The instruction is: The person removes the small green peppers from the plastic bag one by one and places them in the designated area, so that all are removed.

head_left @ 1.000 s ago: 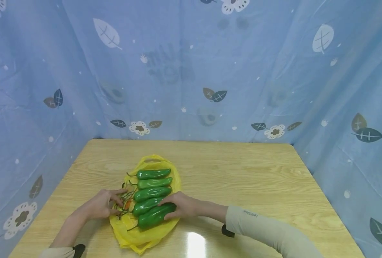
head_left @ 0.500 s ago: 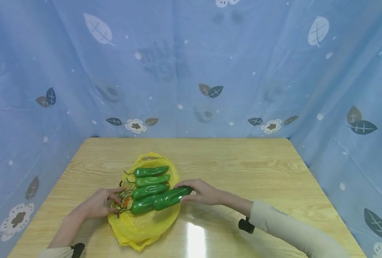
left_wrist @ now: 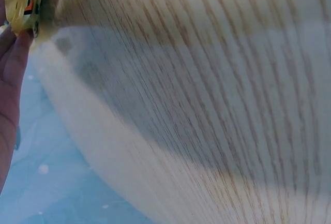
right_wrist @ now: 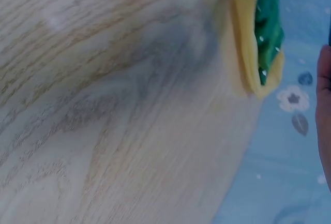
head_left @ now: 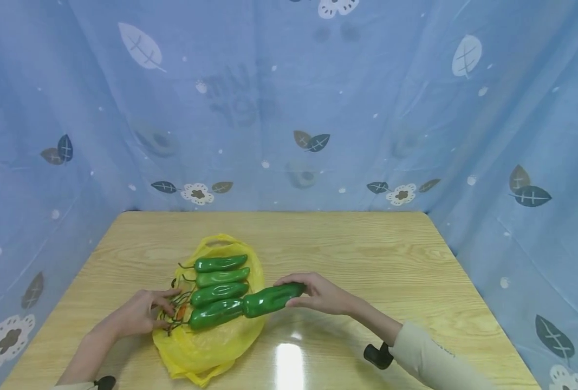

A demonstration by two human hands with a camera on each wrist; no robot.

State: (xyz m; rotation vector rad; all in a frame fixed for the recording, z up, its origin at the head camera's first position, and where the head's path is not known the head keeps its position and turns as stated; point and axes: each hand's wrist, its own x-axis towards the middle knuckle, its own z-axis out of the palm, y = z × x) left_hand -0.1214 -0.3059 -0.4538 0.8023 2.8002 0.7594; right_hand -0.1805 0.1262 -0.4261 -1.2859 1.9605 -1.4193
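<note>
Currently, left hand point(head_left: 137, 313) at the left edge of the yellow bag point(head_left: 210, 352): thumb and fingers apart among dark stems point(head_left: 180, 324); whether they grip anything, cannot tell. Right hand point(head_left: 322, 294), off the bag's right edge, pinches one end of a green pepper point(head_left: 269, 300) reaching across that edge. Four more peppers point(head_left: 218, 293) lie side by side on the bag. Beyond it: wooden table point(head_left: 342, 244), then patterned blue curtain point(head_left: 269, 119).

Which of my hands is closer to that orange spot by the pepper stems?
Left. Your left hand is just to the left of the orange spot; your right hand is well to its right, gripping the end of a green pepper.
</note>
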